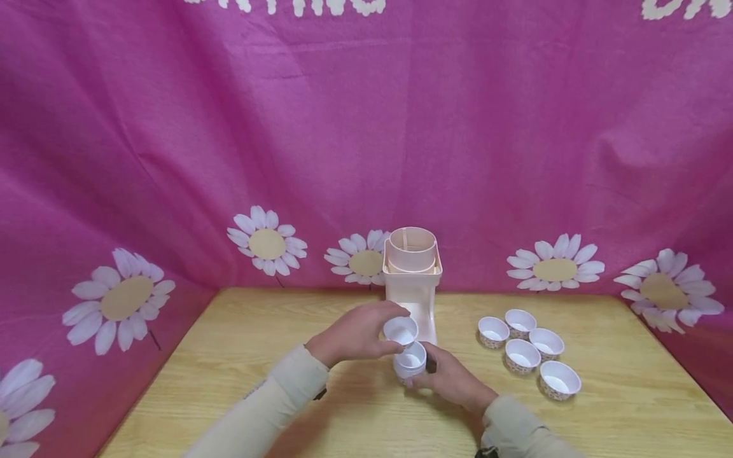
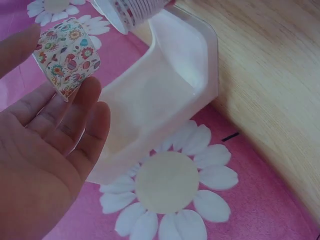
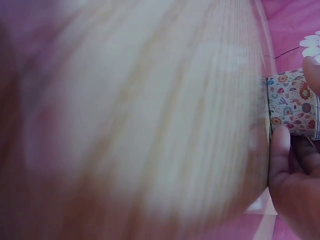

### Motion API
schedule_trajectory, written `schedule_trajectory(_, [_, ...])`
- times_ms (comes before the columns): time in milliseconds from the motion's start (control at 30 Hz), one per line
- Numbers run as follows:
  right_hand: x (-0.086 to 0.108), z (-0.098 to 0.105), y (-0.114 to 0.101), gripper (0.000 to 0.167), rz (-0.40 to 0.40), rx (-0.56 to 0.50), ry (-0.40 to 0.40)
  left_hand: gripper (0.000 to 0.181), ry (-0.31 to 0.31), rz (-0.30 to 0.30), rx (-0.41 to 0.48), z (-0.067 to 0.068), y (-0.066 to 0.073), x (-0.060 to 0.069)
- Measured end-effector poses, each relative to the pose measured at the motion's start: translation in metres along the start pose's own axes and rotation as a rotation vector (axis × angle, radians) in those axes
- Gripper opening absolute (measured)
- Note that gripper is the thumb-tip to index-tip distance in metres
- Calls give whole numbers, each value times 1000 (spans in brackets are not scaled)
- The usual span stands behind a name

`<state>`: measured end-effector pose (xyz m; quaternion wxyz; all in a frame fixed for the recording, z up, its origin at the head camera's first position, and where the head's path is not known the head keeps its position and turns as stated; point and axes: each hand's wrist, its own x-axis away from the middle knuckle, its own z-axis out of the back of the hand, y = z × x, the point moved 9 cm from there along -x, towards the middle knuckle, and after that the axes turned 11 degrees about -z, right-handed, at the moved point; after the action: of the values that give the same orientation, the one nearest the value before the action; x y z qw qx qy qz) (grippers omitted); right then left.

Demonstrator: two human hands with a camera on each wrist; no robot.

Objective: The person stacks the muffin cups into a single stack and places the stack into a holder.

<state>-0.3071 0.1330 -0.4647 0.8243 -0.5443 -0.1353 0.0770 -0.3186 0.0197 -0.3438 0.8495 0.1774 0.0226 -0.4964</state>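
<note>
Between its thumb and fingers, my left hand (image 1: 356,336) pinches a single small paper baking cup (image 1: 401,331), white inside with a flowered outside (image 2: 67,57). Just below and in front of it, a short stack of the same cups (image 1: 410,362) stands on the wooden table. My right hand (image 1: 455,381) grips the stack low, thumb on the near side and fingers around the right. In the right wrist view the flowered side of the stack (image 3: 290,102) shows between thumb and fingers. The lifted cup is apart from the stack's bottom, overlapping its rear rim in the head view.
Directly behind the hands stands a pale pink plastic stand (image 1: 410,286) with a round container (image 1: 412,249) on top. Several single cups (image 1: 522,356) sit upright on the table (image 1: 624,381) to the right. A pink flowered cloth (image 1: 458,127) hangs behind the table.
</note>
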Motion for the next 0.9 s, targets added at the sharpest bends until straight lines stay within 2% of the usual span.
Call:
schedule_trajectory(200, [0,1,-1,65,-6,-1,-11,50,-29,-21,44,-4,10,-4])
schedule_trajectory(333, [-1,2,-2,67,-15,-8,-10,47,-40,-41,24,-8,14,-6])
schedule_trajectory(667, [-2,-1,1,66,6,-29,-33,47,-57,0,43,-26,8,-2])
schedule_trajectory(900, [0,-2,0,67,14,-56,-35,49,-65,6,23,-28,7,-2])
